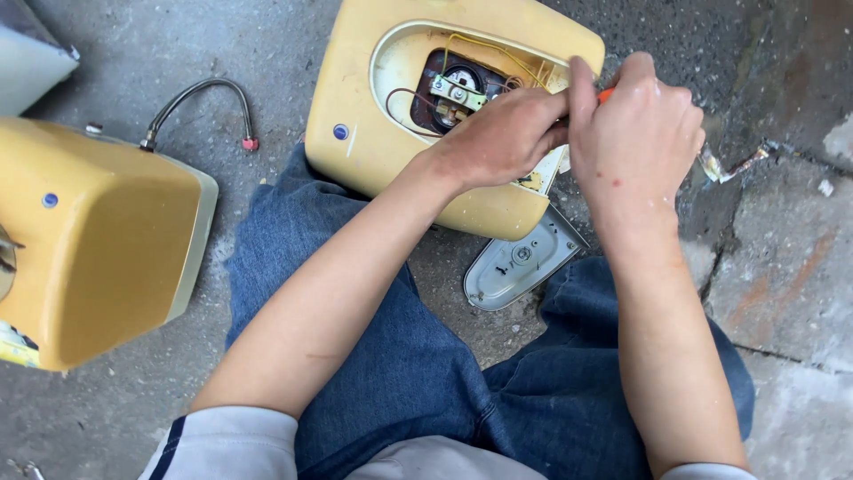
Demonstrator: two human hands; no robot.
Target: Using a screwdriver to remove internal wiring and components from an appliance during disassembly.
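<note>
My right hand (635,133) grips an orange tool (605,95), and my left hand (502,138) pinches beside its tip, both over the open heater (364,133). I should keep the tip steady there, clear of the wires (484,44).

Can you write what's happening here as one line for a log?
left hand: at open hatch of yellow water heater | right hand: grips orange-handled tool | grey cover plate: on concrete floor

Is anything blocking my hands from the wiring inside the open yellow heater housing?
Nothing visible. Both the left hand and right hand sit at the opening of the yellow housing; its grey cover lies off on the floor.
</note>
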